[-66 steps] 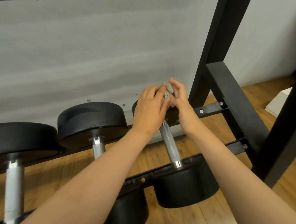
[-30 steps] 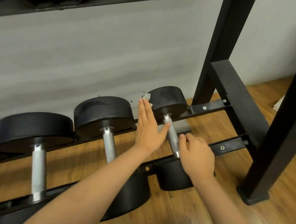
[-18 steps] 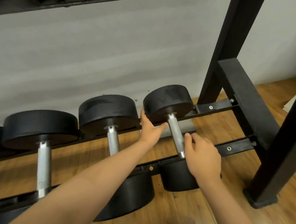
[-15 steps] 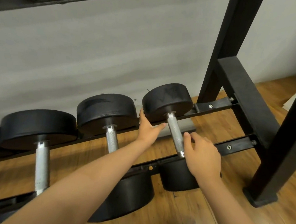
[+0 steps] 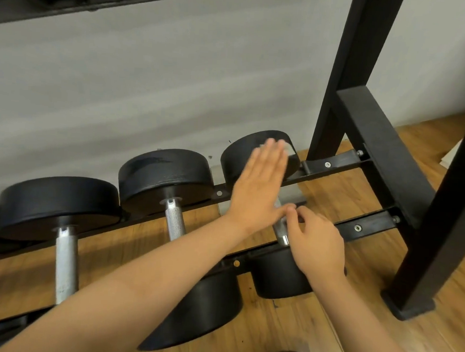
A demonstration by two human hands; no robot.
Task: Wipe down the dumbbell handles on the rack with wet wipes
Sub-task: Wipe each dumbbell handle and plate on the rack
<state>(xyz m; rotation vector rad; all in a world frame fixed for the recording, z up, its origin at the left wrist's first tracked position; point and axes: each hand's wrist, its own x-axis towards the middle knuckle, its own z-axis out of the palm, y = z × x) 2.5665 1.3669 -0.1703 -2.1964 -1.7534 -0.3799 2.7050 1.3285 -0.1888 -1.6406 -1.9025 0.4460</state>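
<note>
Down at the right end of the rack (image 5: 359,227), left hand (image 5: 258,183) lies flat and open over the last dumbbell's far head (image 5: 238,154), right hand (image 5: 317,243) curls round its handle (image 5: 279,230). Can't spot a wipe; I'd wrap one round and twist end to end

Black rack (image 5: 364,224), bottom tier: left dumbbell (image 5: 58,203), middle dumbbell (image 5: 166,171) and right dumbbell (image 5: 243,154) lie side by side across its two rails. Knurled steel handles span the gap. Right handle (image 5: 279,230) is mostly covered, only its near end shows.
</note>
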